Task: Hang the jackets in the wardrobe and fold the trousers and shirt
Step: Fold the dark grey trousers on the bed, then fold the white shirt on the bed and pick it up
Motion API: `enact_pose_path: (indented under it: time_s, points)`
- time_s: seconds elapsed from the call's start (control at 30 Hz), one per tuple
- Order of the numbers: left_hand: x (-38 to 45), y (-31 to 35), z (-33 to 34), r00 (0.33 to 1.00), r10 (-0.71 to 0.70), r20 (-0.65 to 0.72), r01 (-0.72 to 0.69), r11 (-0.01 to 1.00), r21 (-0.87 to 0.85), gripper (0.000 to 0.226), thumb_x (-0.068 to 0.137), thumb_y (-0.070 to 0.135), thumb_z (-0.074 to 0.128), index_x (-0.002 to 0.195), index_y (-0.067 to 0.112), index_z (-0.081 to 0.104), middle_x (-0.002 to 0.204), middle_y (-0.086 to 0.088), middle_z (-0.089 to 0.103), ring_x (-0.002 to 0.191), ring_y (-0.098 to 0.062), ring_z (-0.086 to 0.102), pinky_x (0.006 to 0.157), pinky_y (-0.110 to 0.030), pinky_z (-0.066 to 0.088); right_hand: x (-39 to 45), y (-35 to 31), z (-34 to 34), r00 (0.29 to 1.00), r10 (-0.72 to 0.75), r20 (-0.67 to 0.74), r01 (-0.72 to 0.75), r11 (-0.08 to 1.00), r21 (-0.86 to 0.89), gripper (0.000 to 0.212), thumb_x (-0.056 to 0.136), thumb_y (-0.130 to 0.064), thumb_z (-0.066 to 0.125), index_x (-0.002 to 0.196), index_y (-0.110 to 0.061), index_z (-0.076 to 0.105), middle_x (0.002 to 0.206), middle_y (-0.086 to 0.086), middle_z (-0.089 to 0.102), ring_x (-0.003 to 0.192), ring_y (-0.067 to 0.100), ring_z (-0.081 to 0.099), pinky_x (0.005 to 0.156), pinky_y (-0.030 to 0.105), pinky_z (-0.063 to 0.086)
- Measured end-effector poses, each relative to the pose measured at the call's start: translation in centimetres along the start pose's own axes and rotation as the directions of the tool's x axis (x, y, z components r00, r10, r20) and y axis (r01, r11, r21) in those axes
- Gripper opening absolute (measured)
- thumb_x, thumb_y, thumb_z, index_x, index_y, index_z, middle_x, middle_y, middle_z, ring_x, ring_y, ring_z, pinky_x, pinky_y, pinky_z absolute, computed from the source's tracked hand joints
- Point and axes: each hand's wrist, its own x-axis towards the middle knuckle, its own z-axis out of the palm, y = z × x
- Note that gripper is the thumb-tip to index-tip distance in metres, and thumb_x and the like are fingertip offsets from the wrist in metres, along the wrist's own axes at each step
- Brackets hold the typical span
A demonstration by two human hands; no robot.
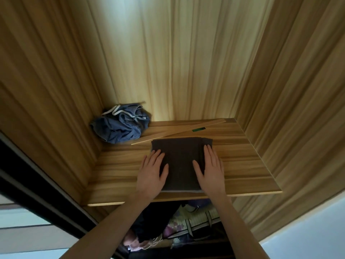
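Hands flat: left hand (152, 171), right hand (209, 170) pressing folded garment (179, 161) on shelf (242, 157).

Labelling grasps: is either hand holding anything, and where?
Nothing gripped. Left hand and right hand lie flat, palms down, on the folded dark garment.

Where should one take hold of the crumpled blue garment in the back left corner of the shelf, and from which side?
Probably grip the blue garment at its bunched top, near the white drawstring, coming from the front right. It lies wedged against the left wall and back panel, so only that side is open. The wooden strip lies just to its right; reach over it.
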Motion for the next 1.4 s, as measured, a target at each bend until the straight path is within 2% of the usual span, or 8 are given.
enact_pose_path:
  time_s: [0.1, 0.23, 0.6, 0.77, 1.0, 1.1, 1.23, 1.4]
  points:
    - [-1.5, 0.0, -2.2, 0.993, -0.032, -0.113, 0.03, 0.999, -0.022, 0.049, 0.108, 0.042, 0.042, 0.149, 0.017, 0.053, 0.155, -0.003, 0.052, 0.147, -0.02, 0.043, 0.126, -0.048, 0.031, -1.0, -2.1, -1.0, 0.997, -0.059, -0.055, 0.059, 0.998, 0.009, 0.068, 0.106, -0.063, 0.031, 0.162, -0.024, 0.028, 0.167, -0.002, 0.034, 0.157, 0.012, 0.019, 0.129, 0.043, 0.014]
    - [-4.2, -0.9, -5.5, 0.979, -0.029, -0.202, 0.034, 0.999, 0.025, 0.051, 0.107, 0.041, 0.043, 0.149, 0.015, 0.054, 0.152, -0.005, 0.057, 0.144, -0.022, 0.048, 0.122, -0.049, 0.036, -2.3, -5.7, -2.2, 0.983, -0.154, -0.103, 0.157, 0.987, 0.02, 0.063, 0.106, -0.062, 0.034, 0.153, -0.021, 0.046, 0.16, 0.0, 0.047, 0.156, 0.015, 0.027, 0.129, 0.048, 0.014]
    - [-18.4, -6.1, -16.4, 0.903, -0.123, -0.412, 0.169, 0.983, 0.075, 0.052, 0.104, 0.039, 0.053, 0.148, 0.013, 0.054, 0.151, -0.003, 0.056, 0.145, -0.023, 0.045, 0.122, -0.047, 0.034, -11.1, -19.8, -4.3, 0.9, -0.434, 0.042, 0.43, 0.9, 0.071, 0.07, 0.105, -0.063, 0.037, 0.158, -0.017, 0.04, 0.164, 0.003, 0.041, 0.156, 0.016, 0.026, 0.13, 0.046, 0.013]
    - [-27.0, -8.5, -22.4, 0.816, -0.307, -0.49, 0.377, 0.925, 0.048, 0.054, 0.105, 0.043, 0.051, 0.15, 0.014, 0.054, 0.154, -0.003, 0.055, 0.148, -0.024, 0.044, 0.123, -0.051, 0.035, -16.2, -27.7, -4.6, 0.804, -0.581, 0.128, 0.57, 0.814, 0.115, 0.068, 0.106, -0.065, 0.031, 0.158, -0.023, 0.038, 0.165, -0.001, 0.038, 0.157, 0.016, 0.024, 0.13, 0.046, 0.012]
    - [-39.0, -13.0, -31.2, 0.707, -0.384, -0.594, 0.551, 0.826, 0.122, 0.055, 0.099, 0.042, 0.059, 0.146, 0.013, 0.059, 0.151, -0.007, 0.058, 0.144, -0.03, 0.05, 0.119, -0.052, 0.038, -23.2, -39.6, -3.1, 0.625, -0.756, 0.195, 0.708, 0.654, 0.265, 0.067, 0.105, -0.059, 0.039, 0.159, -0.02, 0.04, 0.167, 0.002, 0.036, 0.157, 0.02, 0.026, 0.13, 0.046, 0.016]
    - [-44.2, -14.9, -34.4, 0.651, -0.426, -0.628, 0.638, 0.755, 0.15, 0.054, 0.098, 0.041, 0.059, 0.144, 0.011, 0.061, 0.148, -0.01, 0.061, 0.14, -0.033, 0.054, 0.118, -0.055, 0.041, -26.7, -44.6, -2.5, 0.543, -0.823, 0.166, 0.755, 0.565, 0.333, 0.067, 0.105, -0.058, 0.037, 0.159, -0.018, 0.04, 0.167, 0.002, 0.037, 0.158, 0.02, 0.025, 0.13, 0.046, 0.016]
    - [-50.0, -17.7, -38.0, 0.577, -0.472, -0.667, 0.734, 0.657, 0.17, 0.049, 0.102, 0.036, 0.059, 0.143, 0.01, 0.059, 0.147, -0.011, 0.06, 0.14, -0.032, 0.054, 0.119, -0.055, 0.04, -30.6, -51.0, -1.6, 0.485, -0.866, 0.121, 0.763, 0.487, 0.424, 0.071, 0.106, -0.062, 0.03, 0.158, -0.016, 0.041, 0.165, 0.003, 0.04, 0.157, 0.02, 0.028, 0.13, 0.042, 0.014]
    - [-55.3, -20.9, -41.2, 0.476, -0.521, -0.709, 0.824, 0.546, 0.152, 0.052, 0.1, 0.038, 0.059, 0.145, 0.013, 0.056, 0.149, -0.01, 0.058, 0.143, -0.028, 0.05, 0.119, -0.053, 0.04, -34.8, -58.3, 0.0, 0.396, -0.914, 0.09, 0.77, 0.384, 0.509, 0.071, 0.103, -0.062, 0.036, 0.155, -0.016, 0.045, 0.162, 0.006, 0.045, 0.153, 0.025, 0.036, 0.128, 0.046, 0.024]
